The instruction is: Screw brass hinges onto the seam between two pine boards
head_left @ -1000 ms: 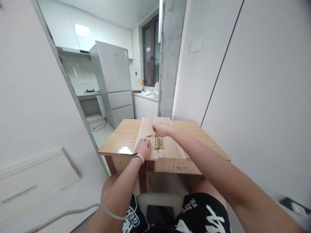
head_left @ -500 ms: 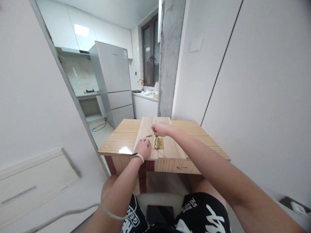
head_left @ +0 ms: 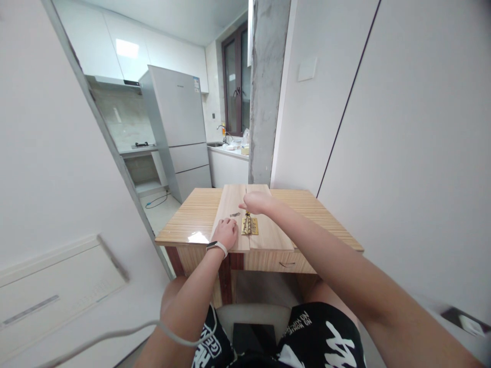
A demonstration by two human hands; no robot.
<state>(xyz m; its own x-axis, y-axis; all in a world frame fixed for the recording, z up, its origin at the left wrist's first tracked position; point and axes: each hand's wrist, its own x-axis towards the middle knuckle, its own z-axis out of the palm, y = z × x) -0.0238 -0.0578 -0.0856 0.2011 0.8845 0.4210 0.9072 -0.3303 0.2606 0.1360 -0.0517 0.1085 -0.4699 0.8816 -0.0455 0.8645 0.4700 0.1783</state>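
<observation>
Brass hinge (head_left: pixel 249 226) lies flat across the seam of two pale boards (head_left: pixel 268 236) on the table (head_left: pixel 192 220), just below the right fingers and just right of the left ones. The right hand (head_left: pixel 256 203) hovers over the hinge's far end, its fingers (head_left: pixel 245 205) bunched together around what looks like a thin tool (head_left: pixel 247 217) standing on the hinge. The left hand (head_left: pixel 226 233) lies on the left board, fingers (head_left: pixel 230 222) flat and close together. Small screws (head_left: pixel 235 214) sit just beyond the left fingertips. A second ago a yellow tip showed at the right fingers; now the hand has turned slightly and hides it, while the left hand has not moved. I judge the work is still at that same spot on the hinge.
</observation>
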